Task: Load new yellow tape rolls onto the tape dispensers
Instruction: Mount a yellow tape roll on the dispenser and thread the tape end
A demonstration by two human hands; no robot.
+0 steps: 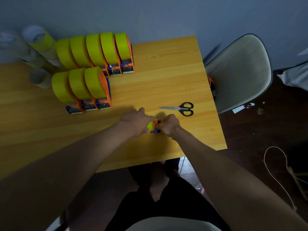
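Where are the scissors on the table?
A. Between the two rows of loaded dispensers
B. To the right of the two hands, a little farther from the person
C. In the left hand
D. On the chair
B: the black-handled scissors lie flat on the wooden table, just beyond and right of the right hand, touching neither hand.

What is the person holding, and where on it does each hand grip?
Left hand grips the dispenser's yellow roll; right hand grips its front end.

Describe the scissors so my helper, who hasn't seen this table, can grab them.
On the wooden table, look toward its right edge, just beyond the person's right hand. The scissors lie flat there: black handles, silver blades pointing left, the only non-yellow tool.
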